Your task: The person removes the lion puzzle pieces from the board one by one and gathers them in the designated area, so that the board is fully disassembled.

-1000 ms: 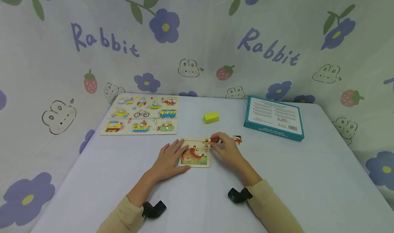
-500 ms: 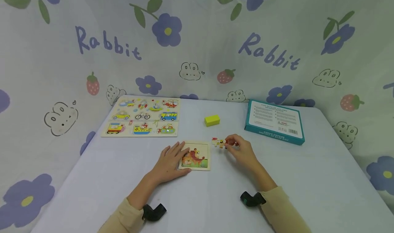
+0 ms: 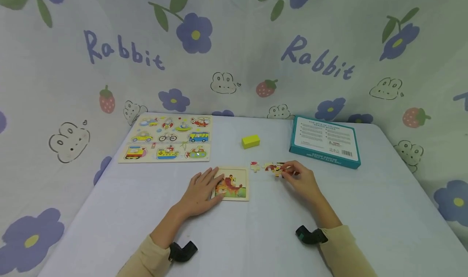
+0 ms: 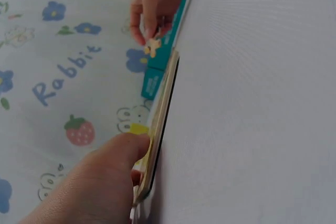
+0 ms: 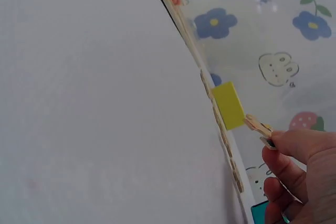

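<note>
My left hand lies with fingers spread over the left side of a small wooden puzzle board. Its thumb rests at the board's edge. A lion picture fills the lower part of the board's frame, with bare wood above. Between thumb and fingertips, my right hand pinches a jigsaw piece, raised off the table in the right wrist view. In the head view it overlaps a row of loose jigsaw pieces, partly hidden behind the fingers. One separate piece lies nearer the board.
A yellow block sits beyond the pieces. At the back left lies a larger vehicle puzzle board. A teal box is at the back right, all on a white-covered table before a printed curtain.
My right hand has moved right, from the board's upper right corner to over the loose pieces, still pinching the jigsaw piece. My left hand has stayed on the board.
</note>
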{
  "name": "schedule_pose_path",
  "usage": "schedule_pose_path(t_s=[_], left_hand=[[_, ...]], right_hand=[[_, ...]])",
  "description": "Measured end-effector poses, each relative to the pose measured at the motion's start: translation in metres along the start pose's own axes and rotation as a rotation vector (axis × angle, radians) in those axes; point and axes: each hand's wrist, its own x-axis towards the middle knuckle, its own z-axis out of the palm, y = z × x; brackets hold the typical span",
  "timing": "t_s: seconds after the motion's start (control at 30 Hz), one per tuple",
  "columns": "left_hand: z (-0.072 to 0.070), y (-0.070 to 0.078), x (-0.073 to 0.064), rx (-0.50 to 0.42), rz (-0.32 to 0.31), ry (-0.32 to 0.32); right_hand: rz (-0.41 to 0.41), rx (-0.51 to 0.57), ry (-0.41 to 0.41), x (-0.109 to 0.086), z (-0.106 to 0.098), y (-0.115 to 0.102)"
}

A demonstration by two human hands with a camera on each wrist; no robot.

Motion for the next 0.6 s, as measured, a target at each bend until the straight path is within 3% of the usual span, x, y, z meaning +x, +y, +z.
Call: schedule_pose_path(t_s=[0.2, 0.6], left_hand=[[-0.001, 0.001, -0.001, -0.009, 0.001, -0.005], [-0.001, 0.0, 0.001, 0.002, -0.004, -0.002]], right_hand=[[0.086, 0.036, 0.001, -0.004, -0.004, 0.013], [0.064, 0.036, 0.076, -0.004, -0.004, 0.017]])
